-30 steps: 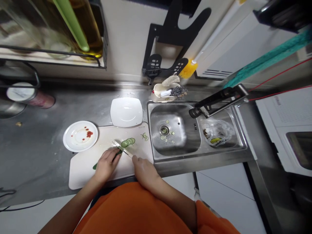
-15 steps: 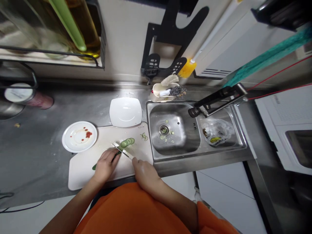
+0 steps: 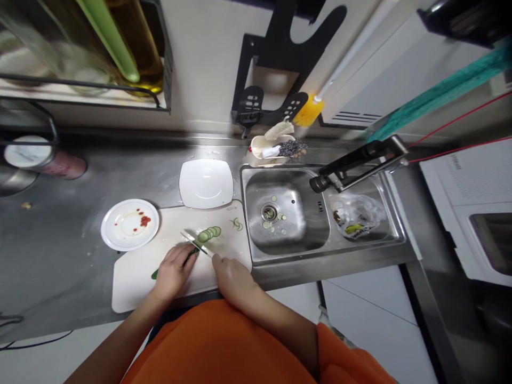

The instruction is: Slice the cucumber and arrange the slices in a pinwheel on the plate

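My left hand (image 3: 175, 270) is closed around a cucumber (image 3: 154, 274), pressing it to the white cutting board (image 3: 132, 285); only its dark green end and a bit near the fingertips show. In my right hand (image 3: 232, 276) is the handle of a knife (image 3: 195, 242). The blade slants up and left, just past the left fingertips, at the cut end of the cucumber. Right of the blade lies an overlapping row of cucumber slices (image 3: 209, 233). A few thin green scraps (image 3: 237, 224) rest near the board's right edge.
A white square plate (image 3: 206, 184) stands behind the board, and a round plate (image 3: 116, 234) with red bits overlaps its left side. To the right is a steel sink (image 3: 304, 229) with slices near the drain, a faucet (image 3: 340, 170) above and a plastic bag (image 3: 362, 213).
The knife and my right hand have shifted slightly left. My left hand stays in place on the cucumber, and the row of slices looks the same.
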Motion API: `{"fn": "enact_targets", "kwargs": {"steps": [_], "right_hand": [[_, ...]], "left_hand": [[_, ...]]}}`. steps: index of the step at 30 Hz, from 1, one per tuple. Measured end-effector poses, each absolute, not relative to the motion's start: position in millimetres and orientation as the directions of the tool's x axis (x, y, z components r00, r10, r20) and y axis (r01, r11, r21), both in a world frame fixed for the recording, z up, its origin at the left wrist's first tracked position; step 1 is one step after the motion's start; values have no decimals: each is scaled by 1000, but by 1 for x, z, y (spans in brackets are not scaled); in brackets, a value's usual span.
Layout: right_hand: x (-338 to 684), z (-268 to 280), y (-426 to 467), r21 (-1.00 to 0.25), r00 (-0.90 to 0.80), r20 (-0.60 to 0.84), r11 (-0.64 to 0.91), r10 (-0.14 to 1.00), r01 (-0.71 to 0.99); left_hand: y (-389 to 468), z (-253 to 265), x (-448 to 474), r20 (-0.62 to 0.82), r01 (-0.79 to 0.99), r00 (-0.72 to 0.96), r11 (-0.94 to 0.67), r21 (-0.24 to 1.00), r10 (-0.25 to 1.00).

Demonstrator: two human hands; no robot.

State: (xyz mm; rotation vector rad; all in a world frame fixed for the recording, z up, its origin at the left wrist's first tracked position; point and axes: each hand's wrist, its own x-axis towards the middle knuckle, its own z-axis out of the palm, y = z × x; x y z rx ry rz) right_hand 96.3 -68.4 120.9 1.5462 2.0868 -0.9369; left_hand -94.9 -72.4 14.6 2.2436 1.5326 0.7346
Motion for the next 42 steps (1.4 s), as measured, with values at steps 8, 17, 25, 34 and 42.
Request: {"fn": "enact_targets", "kwargs": {"steps": [8,17,25,34,42], "right_hand": [[84,101,-60,-295,-356,-584,218,729,930],[79,83,-61,-321,-359,-561,203,746,925],[89,93,-59,-313,-331,-606,166,724,935],[101,117,-70,-262,-291,-654,151,698,953],[106,130,-81,-245,-270,-674,136,687,960]], "left_hand": [[-73,16,-94,237,764,301,-382,520,924],[-74,16,-94,219,771,286,-359,526,933],[-77,16,-95,176,763,311,-356,539,934],[-77,16,-95,189,781,284,-341,524,940],[-77,15,-96,223,781,289,-364,508,931]]}}
